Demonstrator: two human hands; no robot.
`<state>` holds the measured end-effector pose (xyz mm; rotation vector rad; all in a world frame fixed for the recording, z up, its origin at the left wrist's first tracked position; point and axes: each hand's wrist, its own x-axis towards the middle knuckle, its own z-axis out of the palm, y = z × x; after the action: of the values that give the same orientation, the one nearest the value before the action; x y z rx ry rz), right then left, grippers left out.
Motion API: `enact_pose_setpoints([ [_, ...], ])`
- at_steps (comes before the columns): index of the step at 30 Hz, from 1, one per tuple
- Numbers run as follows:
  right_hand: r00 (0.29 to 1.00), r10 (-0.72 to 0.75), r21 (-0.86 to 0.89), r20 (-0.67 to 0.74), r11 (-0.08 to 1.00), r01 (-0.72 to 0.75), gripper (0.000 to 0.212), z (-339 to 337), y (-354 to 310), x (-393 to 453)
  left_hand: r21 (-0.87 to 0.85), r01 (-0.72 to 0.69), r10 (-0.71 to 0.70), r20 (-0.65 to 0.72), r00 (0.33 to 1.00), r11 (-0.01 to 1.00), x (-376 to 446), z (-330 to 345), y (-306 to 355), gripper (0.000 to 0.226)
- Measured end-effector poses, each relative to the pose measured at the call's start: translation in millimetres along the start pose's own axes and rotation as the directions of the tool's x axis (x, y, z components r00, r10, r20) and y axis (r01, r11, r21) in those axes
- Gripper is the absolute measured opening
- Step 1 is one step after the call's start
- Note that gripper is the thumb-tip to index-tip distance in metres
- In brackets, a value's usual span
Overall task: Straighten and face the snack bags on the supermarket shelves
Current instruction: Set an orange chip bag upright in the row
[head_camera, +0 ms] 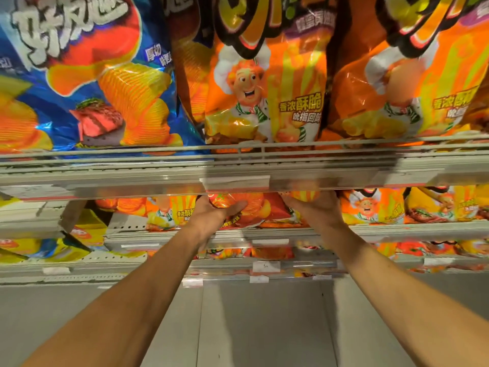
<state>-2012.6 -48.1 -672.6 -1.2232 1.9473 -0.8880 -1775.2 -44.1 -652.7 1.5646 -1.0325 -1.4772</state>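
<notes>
Both hands reached under the upper shelf's rail (238, 178) to the second shelf. The left hand (211, 211) gripped a red bag (246, 207) by its left edge, thumb lying across the printed face, the other fingers hidden behind the bag. The right hand (315, 207) held an orange-yellow bag (304, 195) just to the red one's right, fingers curled up round it; the rail hid the fingertips, so how tightly they closed could not be told. The red bag sat at the front of the second shelf (397, 230), between the two hands, its face turned toward the camera and tipped a little, lower edge slanting down to the right; its top was hidden by the rail, so its long axis could not be read. On the upper shelf a blue bag (92, 75) and two orange chef bags (264, 88) stood upright, facing out.
</notes>
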Motion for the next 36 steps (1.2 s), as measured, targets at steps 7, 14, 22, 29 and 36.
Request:
enact_pose_setpoints([
  [7,0.998,-0.056,0.038,-0.014,0.998,0.056,0.061,-12,-28,-24,-0.130,0.116,-0.094,0.164,0.982,0.985,-10,-14,13,0.063],
  [14,0.996,-0.080,0.090,-0.034,0.993,0.082,0.072,-45,-19,-54,-0.038,0.077,-0.075,0.061,0.995,0.996,-22,-5,18,0.031],
  [22,0.999,-0.050,0.076,0.022,0.996,0.048,0.086,-88,24,-69,0.122,-0.032,0.047,-0.125,0.991,0.992,-27,31,17,0.035],
  [29,0.997,-0.069,0.067,0.021,0.995,0.068,0.087,-102,34,-71,0.106,-0.026,0.041,-0.145,0.989,0.994,-31,48,20,0.022],
  [36,0.996,-0.084,0.057,0.019,0.995,0.083,0.086,-108,39,-70,0.129,0.001,0.021,-0.165,0.986,0.992,-34,50,19,0.056],
])
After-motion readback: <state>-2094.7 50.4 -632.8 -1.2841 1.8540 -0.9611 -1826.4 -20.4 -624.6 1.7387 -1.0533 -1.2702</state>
